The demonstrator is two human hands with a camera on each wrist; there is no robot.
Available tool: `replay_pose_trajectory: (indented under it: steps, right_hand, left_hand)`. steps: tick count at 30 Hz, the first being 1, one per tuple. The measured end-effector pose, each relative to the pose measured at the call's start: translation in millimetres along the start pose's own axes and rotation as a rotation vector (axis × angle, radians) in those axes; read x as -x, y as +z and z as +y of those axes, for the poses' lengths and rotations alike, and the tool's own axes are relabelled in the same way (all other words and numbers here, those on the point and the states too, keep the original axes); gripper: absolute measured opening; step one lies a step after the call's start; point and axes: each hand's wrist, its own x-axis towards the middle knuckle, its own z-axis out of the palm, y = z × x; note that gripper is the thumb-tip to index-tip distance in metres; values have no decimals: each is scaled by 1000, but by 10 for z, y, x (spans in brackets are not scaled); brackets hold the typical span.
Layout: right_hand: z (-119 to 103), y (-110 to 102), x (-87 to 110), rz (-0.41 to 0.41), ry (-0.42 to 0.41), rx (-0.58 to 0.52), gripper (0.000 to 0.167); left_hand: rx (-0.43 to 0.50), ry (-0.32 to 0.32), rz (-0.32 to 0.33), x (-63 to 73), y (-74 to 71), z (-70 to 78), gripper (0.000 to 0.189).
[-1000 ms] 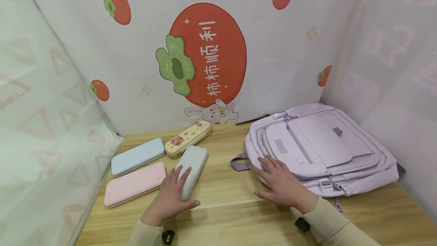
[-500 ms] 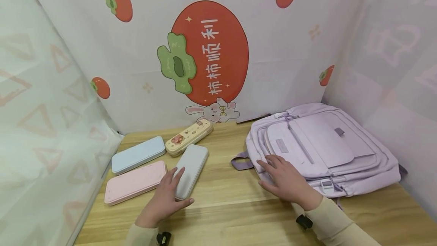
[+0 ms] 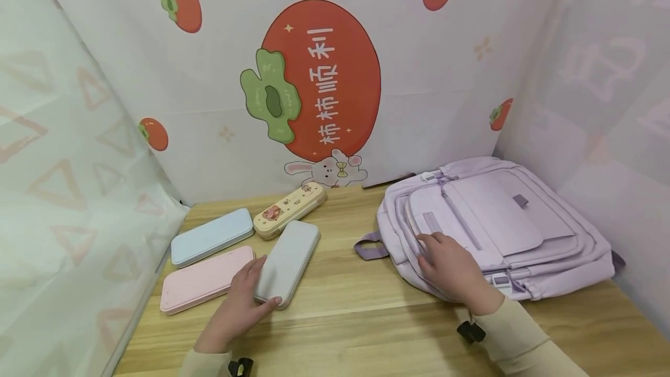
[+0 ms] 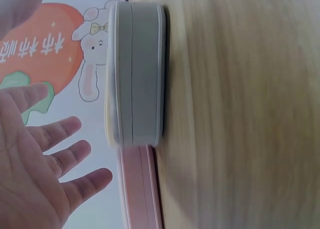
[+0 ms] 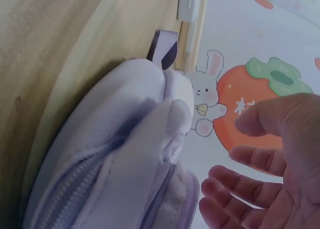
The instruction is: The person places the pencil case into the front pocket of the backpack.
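Note:
My left hand (image 3: 235, 310) hovers over the near end of a pale grey pencil case (image 3: 290, 255), its fingers spread on one side and the thumb on the other. In the left wrist view, a gap shows between the fingers (image 4: 82, 186) and that case (image 4: 145, 74). On the right, a lilac backpack (image 3: 487, 214) lies flat with its front pockets up. My right hand (image 3: 452, 266) is above its near left side, fingers loosely bent. The right wrist view shows this hand (image 5: 280, 174) apart from the bag (image 5: 120, 154), holding nothing.
A pink case (image 3: 206, 281), a light blue case (image 3: 211, 237) and a yellow case with cartoon prints (image 3: 288, 211) lie around the grey one on the wooden table (image 3: 340, 319). A printed cloth (image 3: 434, 103) hangs behind.
My left hand has drawn slightly left and nearer, toward the grey case's near end. The right hand has shifted right over the backpack, and its fingers have bent more.

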Motion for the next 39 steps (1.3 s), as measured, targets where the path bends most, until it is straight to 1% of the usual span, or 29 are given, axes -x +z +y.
replay_pose_trajectory:
  steps: [3,6,12,15,19,22,29,32,36,39]
  right_hand:
    - [14,-24,-19,0,41,-14,31]
    - [28,-32,-32,-3,66,-21,28]
    - [63,-16,-48,-1,72,-30,23]
    - [85,-22,-42,-16,91,-44,23]
    - [125,-28,-26,-33,107,-50,21]
    - [151,-22,-25,-36,105,-48,19]
    - [176,-5,-30,-44,92,-52,18]
    - [178,2,-28,-38,88,-52,17]
    - [177,9,-25,-38,85,-57,16]
    - [180,13,-21,-43,85,-63,16]
  left_hand:
    - [6,10,37,15,-31,-56,85]
    - [24,-3,52,40,-74,-91,83]
    - [37,-77,33,91,-156,-122,81]
    - [40,-85,36,100,-174,-143,78]
    - [38,-77,34,127,-183,-168,74]
    - [28,-87,37,151,-198,-189,74]
    - [5,-102,65,190,-292,-265,70]
    - [-2,-107,74,207,-338,-310,69]
    - [-7,-133,91,234,-401,-377,66]
    - [-27,-143,96,263,-439,-444,65]
